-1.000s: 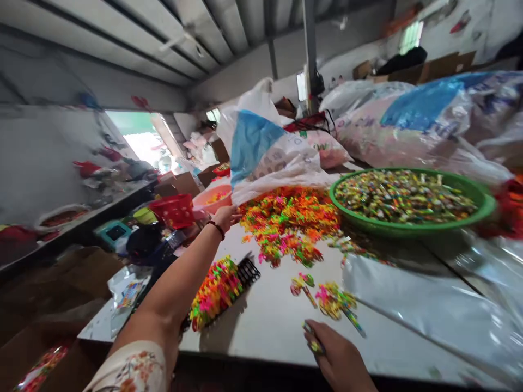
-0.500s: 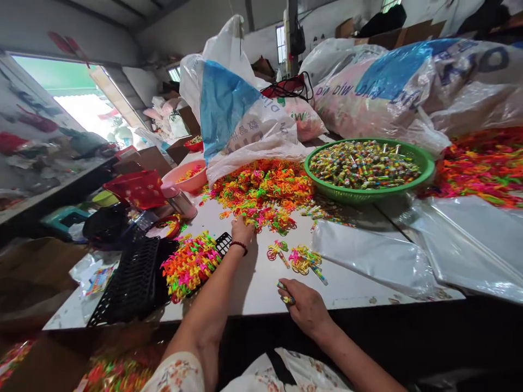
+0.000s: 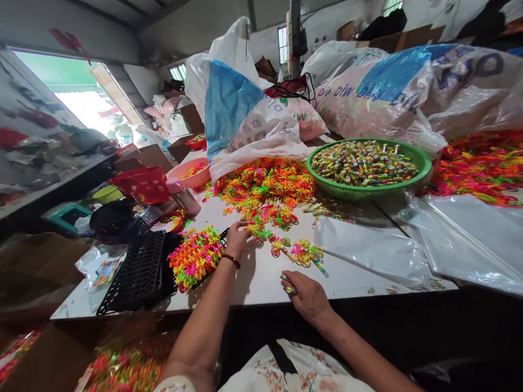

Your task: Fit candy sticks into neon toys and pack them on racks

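My left hand (image 3: pixel 237 239), with a dark beaded bracelet at the wrist, is over the white table. Its fingers are closed on a small bunch of yellow-green plastic rings (image 3: pixel 257 228), just in front of a large pile of bright plastic rings (image 3: pixel 265 182). Near the table's front edge, my right hand (image 3: pixel 308 296) is closed around small striped tubes (image 3: pixel 291 290), whose ends poke out past the fingers. Between the hands and the pile lie two little groups: rings with a tube (image 3: pixel 276 249), and a bigger cluster of rings (image 3: pixel 304 251) beside a striped tube (image 3: pixel 321 267).
A green basket (image 3: pixel 310 171) full of striped tubes stands behind. Clear plastic bags (image 3: pixel 371 250) lie at the right. At the left are a heaped tray of colourful pieces (image 3: pixel 196 256), black plastic baskets (image 3: pixel 134 272), a pink basin (image 3: pixel 200 178) and a tumbler (image 3: pixel 186 198). Large sacks (image 3: pixel 368 103) stand at the back.
My left hand has drawn back slightly from the pile, and a bunch of rings now shows at its fingertips. My right hand stays nearly in place with its tubes.
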The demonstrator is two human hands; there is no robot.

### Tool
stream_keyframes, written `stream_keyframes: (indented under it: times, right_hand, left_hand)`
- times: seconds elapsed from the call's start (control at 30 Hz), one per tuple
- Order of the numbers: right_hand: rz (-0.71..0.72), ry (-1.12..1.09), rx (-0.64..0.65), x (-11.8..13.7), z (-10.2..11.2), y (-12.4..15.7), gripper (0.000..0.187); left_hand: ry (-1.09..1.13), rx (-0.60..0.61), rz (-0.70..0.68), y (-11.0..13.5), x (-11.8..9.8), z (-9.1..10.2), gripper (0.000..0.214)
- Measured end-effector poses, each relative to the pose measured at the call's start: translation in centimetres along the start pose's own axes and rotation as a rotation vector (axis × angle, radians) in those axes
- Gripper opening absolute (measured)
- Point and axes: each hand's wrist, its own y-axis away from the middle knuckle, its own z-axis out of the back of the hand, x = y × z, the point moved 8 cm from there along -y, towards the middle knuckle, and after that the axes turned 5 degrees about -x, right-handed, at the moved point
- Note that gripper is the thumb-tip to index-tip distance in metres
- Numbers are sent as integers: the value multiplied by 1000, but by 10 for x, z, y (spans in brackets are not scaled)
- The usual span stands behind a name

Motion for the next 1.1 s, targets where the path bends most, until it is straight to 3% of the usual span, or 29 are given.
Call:
stream_keyframes:
  times: [0.2, 0.37, 0.5, 0.63, 0.7, 0.9, 1.1]
  right_hand:
    - [-6, 5, -12, 2, 2, 1, 28]
    - [-62, -54, -2, 1, 4, -1, 27]
    - [-188, -115, 1, -6, 7, -3, 25]
    - [-409, -294, -47, -19, 14, -5, 23]
    - [-525, -451, -85, -23, 17, -8, 27]
    - [-693, -818, -66, -15, 13, -29, 50]
    - [-781, -1012, -2, -11, 0, -29, 38]
  left_hand:
    - [136, -21, 13, 7, 2, -11, 37]
    - [314, 106, 218, 31, 12, -27, 37]
    - [390, 176, 346, 55, 15, -26, 34]
    - [509, 273, 425, 78, 18, -23, 20]
    - [500, 306, 409, 88, 18, -22, 17]
    - [329, 452, 333, 121, 25, -33, 40]
    - [190, 528, 168, 135, 25, -34, 30]
